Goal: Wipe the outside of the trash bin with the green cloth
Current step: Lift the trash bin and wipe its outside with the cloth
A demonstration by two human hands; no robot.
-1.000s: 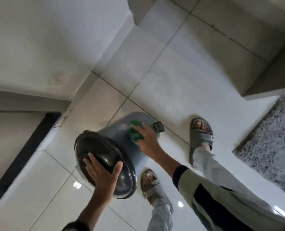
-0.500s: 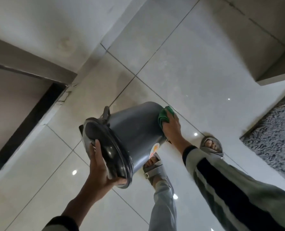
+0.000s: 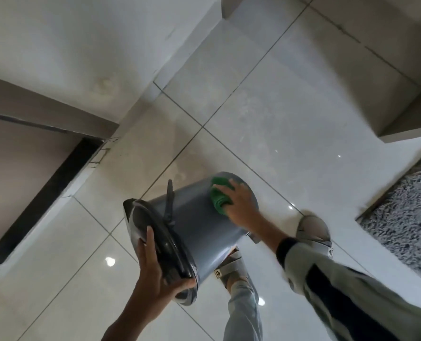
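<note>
Compared with half a second ago, the round grey plastic trash bin has been turned a bit, so its thin black handle strip now faces up and the sticker that showed on the near side is out of sight. The crumpled green cloth has slid from the far right edge onto the upper side wall near the base. The bin is tipped over, lid end toward the camera, held above the glossy pale floor tiles. The left hand clamps the black lid rim, thumb hooked under the near edge and fingers across the lid. The right hand presses flat on the cloth, fingers slightly spread. A grey sandal sits just right of the bin, and a shaggy grey rug lies far right.
</note>
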